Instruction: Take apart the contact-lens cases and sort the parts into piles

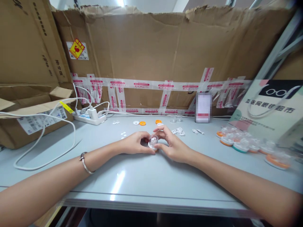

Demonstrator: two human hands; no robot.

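Note:
Between my hands, low over the middle of the table, is a small clear-domed piece (153, 142) with white parts inside, a white rim and a bit of orange underneath. My left hand (136, 143) grips its left side with thumb and fingers. From the right, my right hand (171, 145) has its thumb and fingertips closed around the same piece. Just beyond the hands lie an orange ring (142, 123), a white disc (135, 123) and a second orange ring (158, 121). Small white discs (123, 135) are scattered past my left hand, and flat white parts (178, 130) past my right.
Several domed pieces with coloured bases (241, 145) stand at the right, by a paper bag (267, 110). Clear cups (176, 118) and a propped phone (203, 107) are at the back. A power strip (91, 118), looping white cable (44, 157) and open carton (30, 116) occupy the left.

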